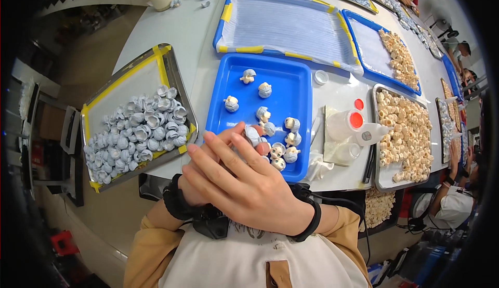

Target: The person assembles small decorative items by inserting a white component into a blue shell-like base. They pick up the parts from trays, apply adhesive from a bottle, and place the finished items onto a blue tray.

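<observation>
Over the near edge of the blue tray (214, 101), my two hands press together around a small doll head (251, 136) with a blue-grey hair piece. My right hand (254, 189) lies on top, its fingers reaching across to the left. Mostly hidden beneath it, my left hand (191, 189) cups the head from below, with fingertips showing beside it. In the tray lie several other doll heads with blue-grey hair, one (265, 90) farther back and a face-up one (278, 164) by my right fingers.
To the left, a metal tray (174, 62) holds a heap of blue-grey hair shells (140, 127). A metal tray (375, 173) of cream-coloured pieces stands at right. Between are plastic bottles (369, 133) and a black pen (369, 164). A paper-lined tray (286, 23) lies behind; other people work at right.
</observation>
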Demonstrator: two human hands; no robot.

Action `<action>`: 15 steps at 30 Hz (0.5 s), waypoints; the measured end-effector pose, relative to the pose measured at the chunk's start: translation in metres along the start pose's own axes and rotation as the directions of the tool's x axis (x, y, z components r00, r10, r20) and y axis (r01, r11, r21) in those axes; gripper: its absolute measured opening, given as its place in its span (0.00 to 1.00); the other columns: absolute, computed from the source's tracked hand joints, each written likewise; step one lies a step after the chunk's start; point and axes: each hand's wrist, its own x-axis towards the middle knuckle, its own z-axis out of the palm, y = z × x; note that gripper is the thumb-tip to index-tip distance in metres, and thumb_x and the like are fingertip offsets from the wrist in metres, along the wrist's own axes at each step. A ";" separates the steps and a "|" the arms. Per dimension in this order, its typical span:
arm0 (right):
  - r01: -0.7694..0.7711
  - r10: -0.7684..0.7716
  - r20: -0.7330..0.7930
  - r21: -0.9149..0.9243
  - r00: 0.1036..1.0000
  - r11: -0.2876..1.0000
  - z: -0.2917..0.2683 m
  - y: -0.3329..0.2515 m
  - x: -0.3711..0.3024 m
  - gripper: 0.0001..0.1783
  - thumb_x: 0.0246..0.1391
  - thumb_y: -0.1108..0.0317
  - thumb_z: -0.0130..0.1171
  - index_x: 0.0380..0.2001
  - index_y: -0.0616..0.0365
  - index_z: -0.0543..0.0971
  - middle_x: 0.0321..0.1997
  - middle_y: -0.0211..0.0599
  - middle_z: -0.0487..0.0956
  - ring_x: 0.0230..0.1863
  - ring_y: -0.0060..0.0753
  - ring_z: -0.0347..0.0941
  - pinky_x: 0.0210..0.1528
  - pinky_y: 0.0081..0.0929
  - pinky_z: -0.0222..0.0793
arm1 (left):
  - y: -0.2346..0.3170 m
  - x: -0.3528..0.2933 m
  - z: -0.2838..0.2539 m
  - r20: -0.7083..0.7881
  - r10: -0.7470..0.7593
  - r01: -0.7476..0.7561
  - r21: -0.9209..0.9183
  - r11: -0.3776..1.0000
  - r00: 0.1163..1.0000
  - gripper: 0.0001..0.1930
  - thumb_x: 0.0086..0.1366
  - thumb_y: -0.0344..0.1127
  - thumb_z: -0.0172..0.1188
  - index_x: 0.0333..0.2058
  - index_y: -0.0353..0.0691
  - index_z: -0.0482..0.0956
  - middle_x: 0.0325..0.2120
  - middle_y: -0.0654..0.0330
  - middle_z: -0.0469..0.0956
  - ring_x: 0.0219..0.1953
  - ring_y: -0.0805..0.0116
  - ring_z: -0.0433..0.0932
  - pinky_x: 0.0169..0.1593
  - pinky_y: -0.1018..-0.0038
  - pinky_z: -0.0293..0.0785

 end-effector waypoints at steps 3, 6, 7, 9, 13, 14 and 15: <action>-0.058 0.054 -0.041 -0.112 0.998 0.992 -0.002 0.001 0.001 0.17 0.43 0.70 0.54 0.40 0.54 0.79 0.52 0.40 0.75 0.55 0.44 0.71 0.58 0.48 0.62 | 0.003 -0.007 -0.008 0.012 0.080 -0.081 0.239 0.968 0.997 0.23 0.66 0.42 0.54 0.55 0.39 0.65 0.49 0.60 0.72 0.50 0.66 0.72 0.51 0.71 0.69; -0.211 0.188 -0.122 -0.208 0.975 0.955 -0.011 0.002 0.002 0.16 0.40 0.68 0.56 0.37 0.48 0.80 0.51 0.37 0.75 0.55 0.43 0.71 0.59 0.49 0.58 | 0.019 -0.010 0.000 0.103 0.039 -0.046 0.069 0.997 0.994 0.26 0.64 0.39 0.57 0.58 0.39 0.62 0.51 0.60 0.71 0.53 0.65 0.71 0.55 0.71 0.68; -0.227 0.201 -0.133 -0.227 0.970 0.947 -0.013 0.003 0.001 0.17 0.39 0.67 0.56 0.37 0.47 0.80 0.51 0.37 0.76 0.55 0.43 0.71 0.59 0.49 0.57 | 0.019 -0.010 0.001 0.167 0.030 -0.010 -0.120 0.993 0.985 0.26 0.65 0.39 0.55 0.58 0.40 0.61 0.52 0.60 0.70 0.53 0.66 0.71 0.56 0.71 0.68; -0.225 0.191 -0.148 -0.275 0.971 0.935 -0.015 0.007 -0.001 0.17 0.38 0.62 0.58 0.37 0.45 0.81 0.51 0.37 0.75 0.55 0.42 0.70 0.59 0.49 0.58 | 0.015 -0.007 0.002 0.308 0.039 0.114 -0.461 0.880 0.951 0.24 0.67 0.42 0.50 0.59 0.42 0.61 0.52 0.61 0.69 0.53 0.67 0.70 0.56 0.72 0.68; -0.252 0.217 -0.169 -0.222 0.961 0.942 -0.012 0.008 -0.003 0.21 0.38 0.55 0.59 0.39 0.47 0.81 0.50 0.38 0.75 0.54 0.43 0.70 0.57 0.47 0.59 | 0.028 -0.013 0.014 0.179 -0.075 0.098 -0.119 0.988 0.981 0.21 0.72 0.47 0.38 0.58 0.46 0.63 0.53 0.62 0.68 0.54 0.71 0.70 0.55 0.73 0.69; -0.249 0.220 -0.156 -0.201 0.963 0.947 -0.010 0.007 -0.005 0.22 0.38 0.54 0.59 0.39 0.47 0.81 0.50 0.38 0.75 0.54 0.43 0.70 0.57 0.46 0.60 | 0.031 -0.014 0.015 0.133 -0.099 0.102 -0.014 0.995 0.986 0.21 0.72 0.48 0.37 0.58 0.47 0.63 0.53 0.62 0.68 0.54 0.71 0.70 0.55 0.73 0.69; -0.248 0.224 -0.144 -0.179 0.964 0.952 -0.010 0.007 -0.005 0.23 0.38 0.53 0.59 0.40 0.48 0.81 0.50 0.39 0.75 0.54 0.44 0.70 0.57 0.46 0.60 | 0.032 -0.014 0.015 0.138 -0.118 0.121 -0.019 0.992 0.983 0.21 0.72 0.48 0.38 0.58 0.47 0.63 0.53 0.62 0.67 0.54 0.72 0.70 0.55 0.74 0.69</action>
